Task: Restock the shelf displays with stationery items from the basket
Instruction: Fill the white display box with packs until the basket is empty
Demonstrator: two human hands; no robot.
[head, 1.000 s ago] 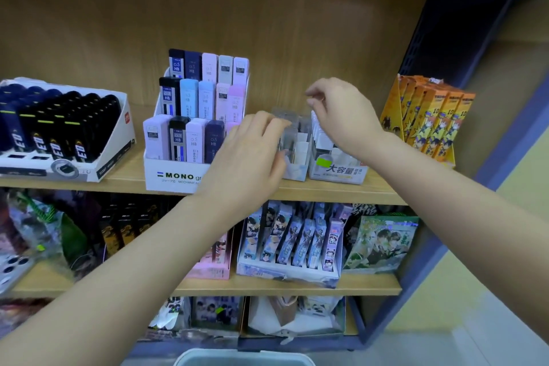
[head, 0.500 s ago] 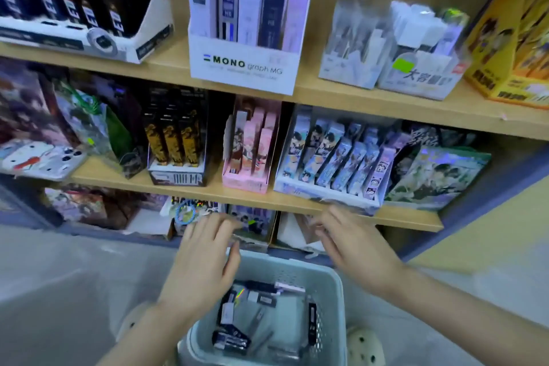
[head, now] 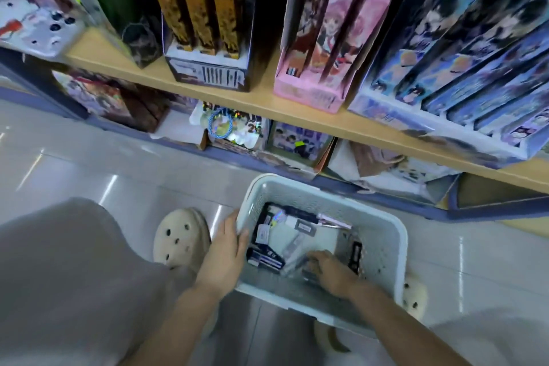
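Observation:
A pale blue-grey plastic basket (head: 326,191) stands on the floor in front of the shelf. Several small stationery packs (head: 274,236), dark and clear, lie loose on its bottom. My left hand (head: 222,255) grips the basket's left rim, thumb inside and fingers outside. My right hand (head: 334,272) is down inside the basket, its fingers bent onto the packs near the middle. Blur hides whether they hold one.
The wooden shelf edge (head: 297,116) runs just above the basket, carrying a black-gold display box (head: 208,71), a pink one (head: 312,80) and a blue one (head: 445,95). More packs sit on the bottom shelf. My cream clogs (head: 178,238) flank the basket on the tiled floor.
The view has dropped from the upper shelf to the floor. Both hands came down from the shelf displays; the left took the basket's rim and the right went inside it.

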